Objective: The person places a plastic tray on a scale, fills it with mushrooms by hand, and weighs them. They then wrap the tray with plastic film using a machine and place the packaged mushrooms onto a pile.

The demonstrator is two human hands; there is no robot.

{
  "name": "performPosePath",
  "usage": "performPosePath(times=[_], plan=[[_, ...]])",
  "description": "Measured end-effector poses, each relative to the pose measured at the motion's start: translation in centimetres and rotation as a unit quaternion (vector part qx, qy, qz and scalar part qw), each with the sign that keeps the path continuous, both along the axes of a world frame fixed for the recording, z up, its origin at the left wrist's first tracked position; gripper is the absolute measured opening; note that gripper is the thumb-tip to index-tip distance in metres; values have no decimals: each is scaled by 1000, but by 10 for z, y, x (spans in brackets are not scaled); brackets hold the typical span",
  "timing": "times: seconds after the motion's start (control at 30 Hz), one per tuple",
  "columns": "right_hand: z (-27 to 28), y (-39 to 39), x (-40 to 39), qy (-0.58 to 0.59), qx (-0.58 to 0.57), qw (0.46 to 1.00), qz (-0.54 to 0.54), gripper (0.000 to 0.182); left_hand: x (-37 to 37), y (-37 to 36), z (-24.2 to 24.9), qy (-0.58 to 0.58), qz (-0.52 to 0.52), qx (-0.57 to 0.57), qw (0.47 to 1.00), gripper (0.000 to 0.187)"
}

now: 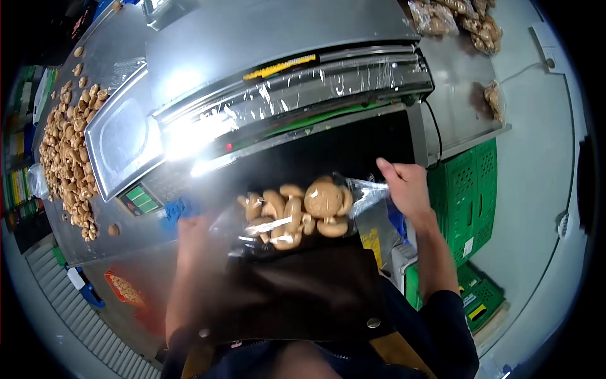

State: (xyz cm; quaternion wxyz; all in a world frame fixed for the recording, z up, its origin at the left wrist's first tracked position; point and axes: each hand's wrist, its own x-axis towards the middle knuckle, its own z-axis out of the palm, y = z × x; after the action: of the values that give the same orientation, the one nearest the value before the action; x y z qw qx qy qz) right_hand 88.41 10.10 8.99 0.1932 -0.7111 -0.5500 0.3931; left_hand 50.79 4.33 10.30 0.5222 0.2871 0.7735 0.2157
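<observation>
A see-through plastic bag of brown mushrooms [293, 211] hangs in front of my apron, stretched sideways. Its gathered right end is gripped in my right hand [408, 189], fingers closed round the plastic with the thumb on top. My left hand [192, 235] is smeared by motion near the bag's left end, so its grip does not show. Something blue [177, 211], too blurred to name, is at its fingertips. Just beyond the bag stands a bag sealing machine [328, 82] with a dark front surface [353, 142].
To the left, a weighing scale with a metal pan [120, 136] stands beside a heap of loose mushrooms [72, 151] on the steel table [161, 237]. Filled bags [483, 31] lie at the upper right. Green crates [467, 196] are stacked on the right, and a cable [437, 129] hangs nearby.
</observation>
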Motion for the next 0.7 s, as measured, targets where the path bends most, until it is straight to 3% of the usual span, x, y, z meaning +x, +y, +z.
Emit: performPosePath(times=[0.03, 0.07, 0.1, 0.17, 0.2, 0.27, 0.3, 0.33, 0.37, 0.43, 0.53, 0.57, 0.6, 0.63, 0.67, 0.7], plan=[[-5, -13, 10, 53, -91, 993, -62, 48, -27, -28, -25, -14, 34, -42, 998, 44], [-13, -26, 15, 105, -179, 971, -121, 47, -46, -55, -53, 15, -64, 11, 998, 43], [-20, -35, 13, 63, -261, 952, -149, 43, -61, -79, -81, 42, -161, 67, 984, 43], [-77, -80, 5, 13, -175, 985, 2, 36, -54, -92, -93, 124, -240, 77, 960, 39], [-102, -96, -12, -10, -58, 994, 87, 28, -31, -89, -93, 176, -226, 28, 958, 35], [-92, -91, -73, -95, -161, 971, 150, 17, -10, -85, -95, -80, -142, 4, 987, 24], [-115, -99, -93, -24, -175, 968, 179, 17, -4, -83, -94, -206, -97, 3, 974, 20], [-117, -107, -110, 179, -119, 971, 108, 15, 3, -82, -93, -326, -46, -12, 944, 17], [-111, -111, -129, 384, -73, 919, 58, 15, 10, -77, -87, -392, -34, -15, 919, 17], [-75, -105, -155, 469, -121, 873, 57, 16, 20, -66, -69, -417, -64, 47, 905, 16], [-22, -88, -190, 590, -182, 782, 88, 19, 35, -54, -37, -261, -154, 282, 910, 18], [-27, -81, -191, 550, -101, 793, 242, 23, 37, -50, -29, -169, -180, 391, 887, 19], [-18, -78, -194, 509, -88, 807, 286, 19, 37, -44, -21, -87, -198, 484, 848, 21], [-26, -82, -193, 546, -85, 774, 311, 18, 33, -37, -14, -20, -206, 559, 803, 22], [-38, -89, -196, 520, -36, 791, 319, 22, 31, -31, -8, 18, -212, 607, 766, 24], [-44, -90, -193, 481, -2, 794, 372, 31, 28, -20, -1, -21, -273, 573, 773, 29]])
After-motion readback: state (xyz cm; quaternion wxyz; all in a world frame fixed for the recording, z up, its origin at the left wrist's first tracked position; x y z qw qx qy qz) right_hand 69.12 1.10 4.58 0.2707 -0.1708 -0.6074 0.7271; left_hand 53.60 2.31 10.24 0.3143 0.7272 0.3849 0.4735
